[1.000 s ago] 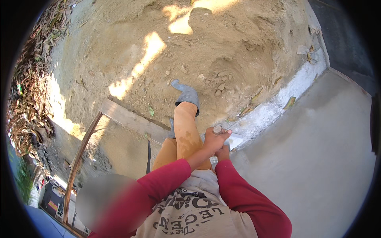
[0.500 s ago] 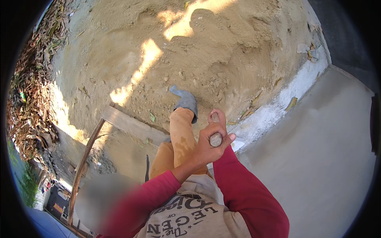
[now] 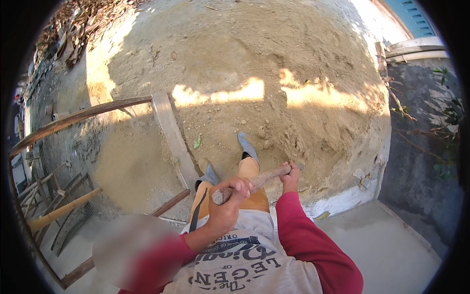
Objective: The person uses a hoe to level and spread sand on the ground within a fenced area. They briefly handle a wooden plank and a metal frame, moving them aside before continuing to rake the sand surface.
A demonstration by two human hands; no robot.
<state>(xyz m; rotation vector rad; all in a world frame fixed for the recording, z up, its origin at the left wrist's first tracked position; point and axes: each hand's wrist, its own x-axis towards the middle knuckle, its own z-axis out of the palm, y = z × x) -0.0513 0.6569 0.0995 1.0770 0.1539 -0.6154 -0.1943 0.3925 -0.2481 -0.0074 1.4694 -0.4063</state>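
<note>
A rounded wooden tool handle (image 3: 262, 180) slants across in front of my legs, its blunt end toward my left. Near that end my left hand (image 3: 228, 202) is wrapped round it. Farther along, toward the sand, my right hand (image 3: 291, 176) grips the same handle. Whatever head the tool has does not show. Just beyond my hands lies loose, dug-up sand (image 3: 293, 142), heaped higher to the right. My grey boots stand on the sand, the forward boot (image 3: 246, 145) close to the loose heap.
A wooden frame with wire mesh (image 3: 83, 117) leans at the left, a bamboo pole (image 3: 66, 209) below it. Beside my feet runs a board (image 3: 171, 132). Smooth concrete (image 3: 362, 235) lies at right, edged by a whitish ledge (image 3: 350, 198). Dry leaves (image 3: 73, 29) cover the far left.
My view has turned, bringing more mesh frame and the right-hand wall into sight. The handle now lies slanted sideways, and my hands are farther apart on it. Both boots now show.
</note>
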